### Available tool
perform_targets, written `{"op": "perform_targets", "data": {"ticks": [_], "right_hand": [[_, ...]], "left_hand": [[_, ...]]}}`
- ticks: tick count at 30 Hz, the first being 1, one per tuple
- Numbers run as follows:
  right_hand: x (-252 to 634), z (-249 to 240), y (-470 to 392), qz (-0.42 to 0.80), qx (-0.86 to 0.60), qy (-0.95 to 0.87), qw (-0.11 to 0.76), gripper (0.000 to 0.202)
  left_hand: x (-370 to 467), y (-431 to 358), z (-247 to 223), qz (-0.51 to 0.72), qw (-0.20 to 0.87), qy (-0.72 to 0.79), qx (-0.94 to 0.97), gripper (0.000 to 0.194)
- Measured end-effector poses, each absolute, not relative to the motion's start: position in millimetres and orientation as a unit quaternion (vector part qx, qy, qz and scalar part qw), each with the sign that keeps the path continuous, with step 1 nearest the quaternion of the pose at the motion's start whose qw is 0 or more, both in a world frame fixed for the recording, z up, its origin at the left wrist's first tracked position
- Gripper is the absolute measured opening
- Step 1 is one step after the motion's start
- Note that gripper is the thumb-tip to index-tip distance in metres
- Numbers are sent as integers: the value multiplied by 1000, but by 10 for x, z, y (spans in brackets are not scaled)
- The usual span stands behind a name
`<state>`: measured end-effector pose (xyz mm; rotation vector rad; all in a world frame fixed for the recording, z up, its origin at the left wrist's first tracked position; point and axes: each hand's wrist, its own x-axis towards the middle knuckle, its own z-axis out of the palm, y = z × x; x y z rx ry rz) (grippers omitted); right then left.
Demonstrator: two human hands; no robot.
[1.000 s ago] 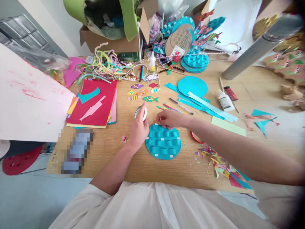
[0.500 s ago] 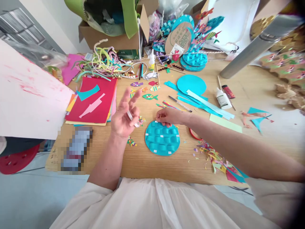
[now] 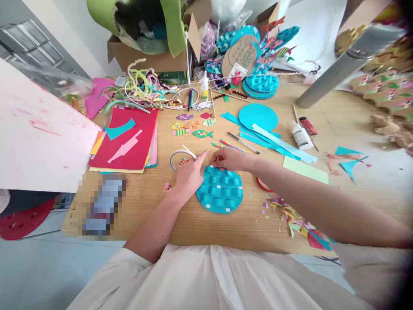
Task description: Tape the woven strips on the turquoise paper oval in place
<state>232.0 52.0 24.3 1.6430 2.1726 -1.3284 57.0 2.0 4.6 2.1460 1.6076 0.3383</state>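
Blue disc (image 3: 221, 193), right hand (image 3: 230, 159) pinched at far edge, left hand (image 3: 189, 178) curled on tape roll (image 3: 171, 160), paper fish (image 3: 202, 134) beyond.

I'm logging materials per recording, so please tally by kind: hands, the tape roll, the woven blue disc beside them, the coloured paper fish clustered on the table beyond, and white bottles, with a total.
Hands (left hand, right hand): 2
Tape roll: 1
Woven blue disc: 1
Coloured paper fish: 7
White bottles: 2
Total: 13
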Motion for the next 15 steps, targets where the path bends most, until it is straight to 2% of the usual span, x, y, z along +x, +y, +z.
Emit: {"op": "perform_targets", "data": {"ticks": [3,15], "right_hand": [[2313,240,517,-432,548,714,54,13],[2335,214,512,-417,542,727,63,16]], "left_hand": [[596,15,54,86,196,584,783,59],[596,18,21,77,183,580,790,56]]}}
